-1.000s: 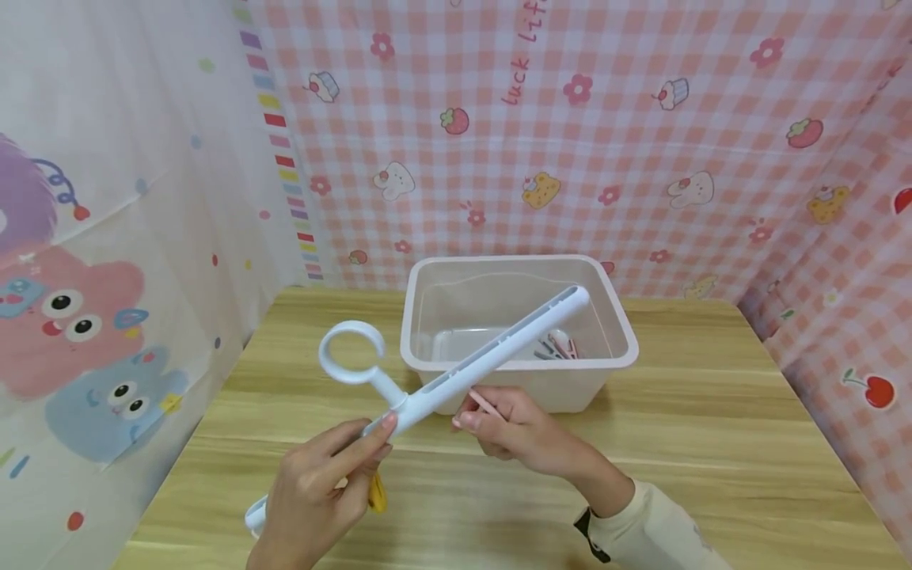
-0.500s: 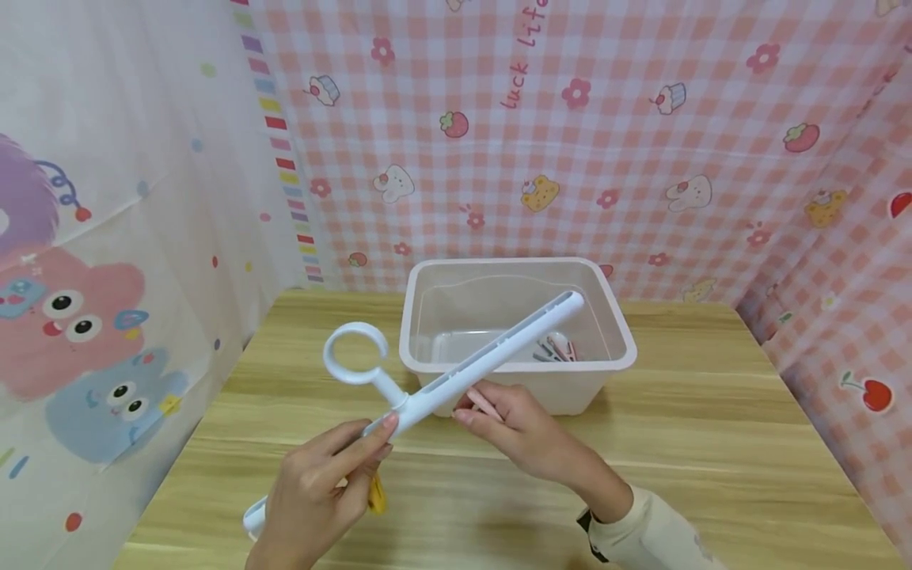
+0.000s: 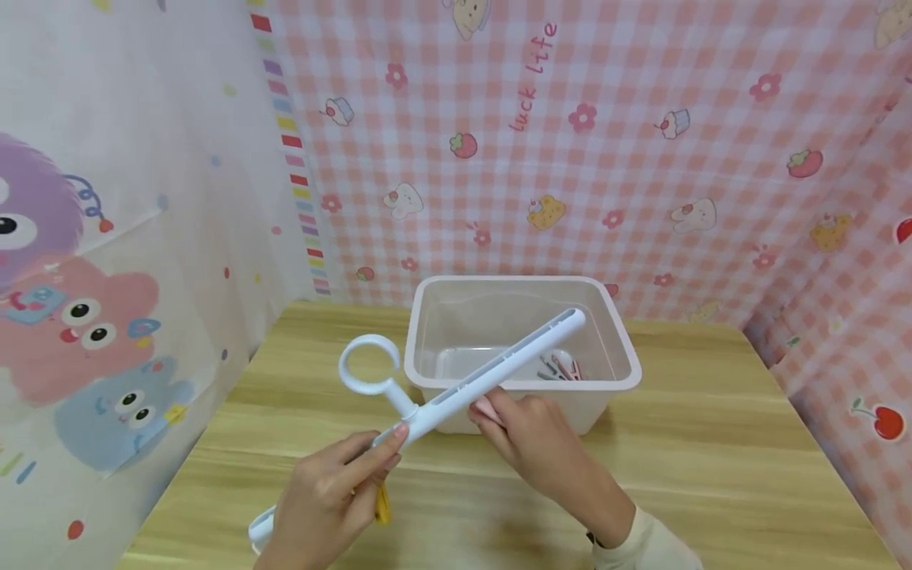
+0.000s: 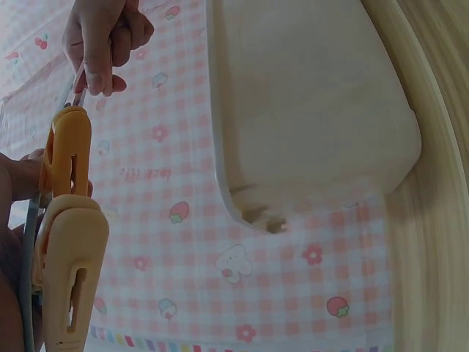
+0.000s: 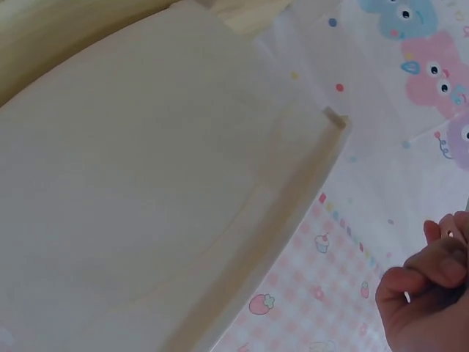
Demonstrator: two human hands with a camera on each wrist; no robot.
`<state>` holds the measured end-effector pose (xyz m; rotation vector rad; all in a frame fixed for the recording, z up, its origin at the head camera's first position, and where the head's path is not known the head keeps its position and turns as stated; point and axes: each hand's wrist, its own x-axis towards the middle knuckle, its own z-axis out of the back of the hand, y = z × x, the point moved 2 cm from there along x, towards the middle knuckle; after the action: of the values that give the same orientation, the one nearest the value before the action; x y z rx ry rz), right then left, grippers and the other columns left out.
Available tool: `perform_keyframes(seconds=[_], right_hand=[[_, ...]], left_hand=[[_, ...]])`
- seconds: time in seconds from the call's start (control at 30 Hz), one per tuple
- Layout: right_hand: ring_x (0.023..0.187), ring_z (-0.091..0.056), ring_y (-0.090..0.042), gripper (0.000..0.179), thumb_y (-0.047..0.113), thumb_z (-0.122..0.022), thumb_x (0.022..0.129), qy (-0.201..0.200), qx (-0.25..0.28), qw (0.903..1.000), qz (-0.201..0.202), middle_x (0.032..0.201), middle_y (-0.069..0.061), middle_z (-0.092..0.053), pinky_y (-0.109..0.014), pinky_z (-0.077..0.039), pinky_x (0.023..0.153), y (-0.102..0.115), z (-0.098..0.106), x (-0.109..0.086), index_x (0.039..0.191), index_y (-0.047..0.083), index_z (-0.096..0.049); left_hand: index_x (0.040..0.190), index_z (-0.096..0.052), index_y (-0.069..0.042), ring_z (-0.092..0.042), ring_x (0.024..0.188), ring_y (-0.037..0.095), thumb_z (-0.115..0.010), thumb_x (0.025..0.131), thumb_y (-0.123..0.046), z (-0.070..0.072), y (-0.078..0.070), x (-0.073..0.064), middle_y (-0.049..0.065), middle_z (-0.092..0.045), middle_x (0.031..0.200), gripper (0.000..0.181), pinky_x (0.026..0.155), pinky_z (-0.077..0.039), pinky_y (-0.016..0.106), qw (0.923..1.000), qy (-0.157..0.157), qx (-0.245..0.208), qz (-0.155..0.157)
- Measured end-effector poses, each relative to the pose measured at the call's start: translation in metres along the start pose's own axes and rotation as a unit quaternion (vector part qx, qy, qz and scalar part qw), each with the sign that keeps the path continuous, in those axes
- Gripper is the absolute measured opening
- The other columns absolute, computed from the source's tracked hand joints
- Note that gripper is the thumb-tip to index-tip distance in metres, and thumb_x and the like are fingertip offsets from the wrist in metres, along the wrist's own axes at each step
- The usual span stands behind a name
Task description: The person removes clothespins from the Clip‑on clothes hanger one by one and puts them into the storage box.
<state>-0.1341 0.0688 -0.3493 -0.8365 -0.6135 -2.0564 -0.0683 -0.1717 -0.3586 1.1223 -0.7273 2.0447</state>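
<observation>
A pale blue-white clip hanger [image 3: 492,372] with a ring-shaped hook [image 3: 354,381] slants up to the right above the table. My left hand [image 3: 331,495] grips its bar just below the hook, thumb on top. At the underside of the bar's right half, my right hand [image 3: 541,443] pinches a pink clothespin [image 3: 488,410]. Below the left hand hangs a yellow clothespin [image 3: 383,504]. In the left wrist view, an orange-yellow clothespin [image 4: 79,150] and a paler one [image 4: 73,268] line up along the bar. My right fingers hide part of the pink clothespin.
A cream plastic bin [image 3: 613,385] stands behind the hands on the wooden table [image 3: 712,443]. Several grey and pink clothespins [image 3: 563,368] lie inside it, at the right. Patterned cloth [image 3: 641,158] hangs behind and at both sides.
The right hand has turned and pushed the pink clothespin up against the bar's underside. The left hand keeps its grip on the hanger. The head view has tilted slightly upward.
</observation>
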Motion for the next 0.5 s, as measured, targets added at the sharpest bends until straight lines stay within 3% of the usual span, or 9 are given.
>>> perform_keyframes(seconds=[0.13,0.3,0.43,0.5], right_hand=[[0.047,-0.03,-0.003,0.042,0.039,-0.033,0.111,-0.045,-0.078,0.9954,0.031,0.051,0.01,-0.038,-0.017,-0.028,0.044,0.0004,-0.0012,-0.0003,0.09,0.012,-0.058],[0.041,-0.036,-0.009,0.041,0.036,-0.036,0.111,-0.095,-0.147,0.9821,0.069,0.046,0.01,-0.041,-0.024,-0.031,0.041,-0.0017,-0.0033,0.0015,0.088,0.01,-0.058],[0.04,-0.038,-0.01,0.042,0.036,-0.038,0.111,-0.1,-0.169,0.9771,0.08,0.046,0.01,-0.044,-0.024,-0.03,0.041,-0.003,-0.0033,0.0014,0.085,0.01,-0.058],[0.041,-0.037,-0.007,0.041,0.036,-0.038,0.111,-0.09,-0.155,0.981,0.076,0.047,0.01,-0.044,-0.022,-0.031,0.041,-0.0027,-0.0029,0.0009,0.086,0.01,-0.059]], left_hand=[[0.123,-0.075,-0.013,-0.045,0.057,-0.002,-0.053,0.107,-0.027,0.0001,-0.0004,-0.0006,0.002,-0.072,0.084,0.031,0.052,-0.037,0.005,0.9999,0.005,0.013,0.001],[0.127,-0.073,-0.015,-0.045,0.058,-0.001,-0.052,0.107,-0.027,0.0019,-0.0006,-0.0011,0.003,-0.072,0.084,0.031,0.053,-0.038,0.006,0.9996,0.018,0.017,0.01],[0.129,-0.072,-0.016,-0.042,0.06,-0.002,-0.05,0.108,-0.027,0.0009,-0.0014,-0.0008,0.0,-0.069,0.081,0.032,0.054,-0.036,0.005,0.9996,0.02,0.02,0.01],[0.128,-0.072,-0.017,-0.04,0.059,-0.003,-0.05,0.108,-0.028,0.0004,-0.0014,-0.0007,-0.001,-0.067,0.079,0.032,0.053,-0.035,0.005,0.9995,0.019,0.022,0.011]])
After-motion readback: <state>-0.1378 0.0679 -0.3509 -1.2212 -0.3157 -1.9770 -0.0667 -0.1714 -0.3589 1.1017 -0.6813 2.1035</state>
